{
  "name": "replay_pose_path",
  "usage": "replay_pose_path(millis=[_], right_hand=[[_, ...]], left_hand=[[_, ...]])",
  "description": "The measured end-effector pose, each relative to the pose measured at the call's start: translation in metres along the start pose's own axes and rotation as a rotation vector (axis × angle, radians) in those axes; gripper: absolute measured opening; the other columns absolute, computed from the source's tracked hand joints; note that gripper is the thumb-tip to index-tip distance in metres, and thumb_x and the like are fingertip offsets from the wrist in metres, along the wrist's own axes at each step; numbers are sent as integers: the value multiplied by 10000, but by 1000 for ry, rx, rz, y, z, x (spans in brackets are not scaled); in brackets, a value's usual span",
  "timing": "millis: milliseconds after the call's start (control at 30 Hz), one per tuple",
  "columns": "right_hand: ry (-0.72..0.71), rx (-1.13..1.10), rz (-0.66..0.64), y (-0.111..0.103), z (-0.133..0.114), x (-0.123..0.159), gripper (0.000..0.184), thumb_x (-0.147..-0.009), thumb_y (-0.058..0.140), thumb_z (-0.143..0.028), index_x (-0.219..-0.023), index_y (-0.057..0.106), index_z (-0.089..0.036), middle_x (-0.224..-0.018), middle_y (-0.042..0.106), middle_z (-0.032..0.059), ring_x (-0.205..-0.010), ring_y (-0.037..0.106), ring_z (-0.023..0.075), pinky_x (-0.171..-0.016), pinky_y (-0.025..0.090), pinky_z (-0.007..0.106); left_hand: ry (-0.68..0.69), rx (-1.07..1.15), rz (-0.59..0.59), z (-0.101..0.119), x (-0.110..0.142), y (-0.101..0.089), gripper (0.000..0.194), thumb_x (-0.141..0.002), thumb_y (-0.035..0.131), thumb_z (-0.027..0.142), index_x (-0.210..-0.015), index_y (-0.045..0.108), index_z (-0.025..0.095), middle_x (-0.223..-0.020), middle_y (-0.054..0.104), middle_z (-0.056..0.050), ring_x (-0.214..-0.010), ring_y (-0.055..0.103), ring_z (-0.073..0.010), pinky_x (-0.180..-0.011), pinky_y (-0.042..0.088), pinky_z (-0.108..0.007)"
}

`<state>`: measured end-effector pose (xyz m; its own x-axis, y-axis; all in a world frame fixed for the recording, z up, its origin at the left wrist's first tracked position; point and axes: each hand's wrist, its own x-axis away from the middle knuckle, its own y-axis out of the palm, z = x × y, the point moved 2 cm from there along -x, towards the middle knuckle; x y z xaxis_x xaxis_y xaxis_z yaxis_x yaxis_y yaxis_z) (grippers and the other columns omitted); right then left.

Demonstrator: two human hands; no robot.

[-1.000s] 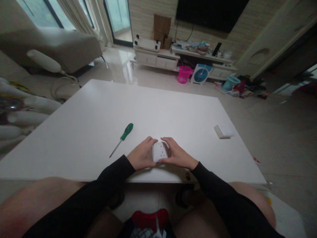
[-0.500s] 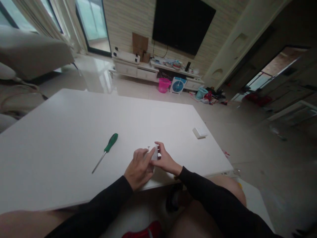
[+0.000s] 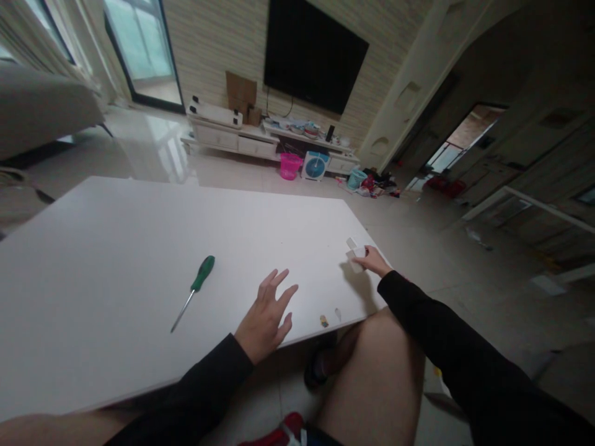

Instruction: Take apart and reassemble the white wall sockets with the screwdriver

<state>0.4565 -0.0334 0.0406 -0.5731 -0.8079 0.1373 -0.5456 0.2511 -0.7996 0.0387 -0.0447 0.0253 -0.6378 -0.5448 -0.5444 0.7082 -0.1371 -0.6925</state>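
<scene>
My right hand (image 3: 372,259) is closed on a small white square-edged piece (image 3: 357,254) near the table's right edge. Another white block (image 3: 351,243) shows just behind that piece; whether the two touch I cannot tell. My left hand (image 3: 267,313) hovers over the near side of the white table (image 3: 153,248), fingers spread and nothing in them. To its left lies a screwdriver (image 3: 203,272) with a green handle, its metal shaft pointing toward me.
Near the front edge lie a small yellow-brown item (image 3: 324,321) and a small pale one (image 3: 338,314). My bare knee (image 3: 372,365) is against the table's near right side. Beyond the table stand a pink bucket (image 3: 290,166), a blue-and-white fan (image 3: 315,165) and a TV cabinet (image 3: 218,137).
My hands have come apart. The right one has moved right to the white block with a white piece; the left has let go and opened. The view has shifted slightly right.
</scene>
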Motion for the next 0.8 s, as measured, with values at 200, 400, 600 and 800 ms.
replay_pose_path(millis=[200,400,600,800], right_hand=[[187,236,12,-42,44,-23,402,-965,675,-375,-1293,617,-149,-1312,632,123,-1118,662,255,-928,582,444],[216,352,3,-34,58,-44,403,-966,673,-376,-1297,612,-154,-1310,633,120,-1119,661,254,-931,581,451],[189,415,25,-22,55,-64,395,-975,661,-376,-1305,606,-167,-1312,632,112,-1116,662,250,-930,582,458],[122,436,55,-9,34,-69,403,-951,690,-383,-1265,624,-139,-1276,651,124,-1100,666,247,-929,574,439]], left_hand=[[48,18,-114,0,1,2,454,-838,579,46,-1269,569,186,-1575,343,-184,-1514,287,-396,-1162,448,-622],[71,38,-180,-2,5,6,429,-812,587,23,-1212,596,175,-1560,390,-192,-1483,360,-376,-1163,459,-599],[51,43,-202,-4,7,8,451,-794,591,13,-1203,595,203,-1535,431,-172,-1456,404,-365,-1133,495,-592],[38,50,-254,-5,8,10,436,-802,574,5,-1197,587,190,-1517,433,-173,-1453,400,-352,-1148,489,-566]])
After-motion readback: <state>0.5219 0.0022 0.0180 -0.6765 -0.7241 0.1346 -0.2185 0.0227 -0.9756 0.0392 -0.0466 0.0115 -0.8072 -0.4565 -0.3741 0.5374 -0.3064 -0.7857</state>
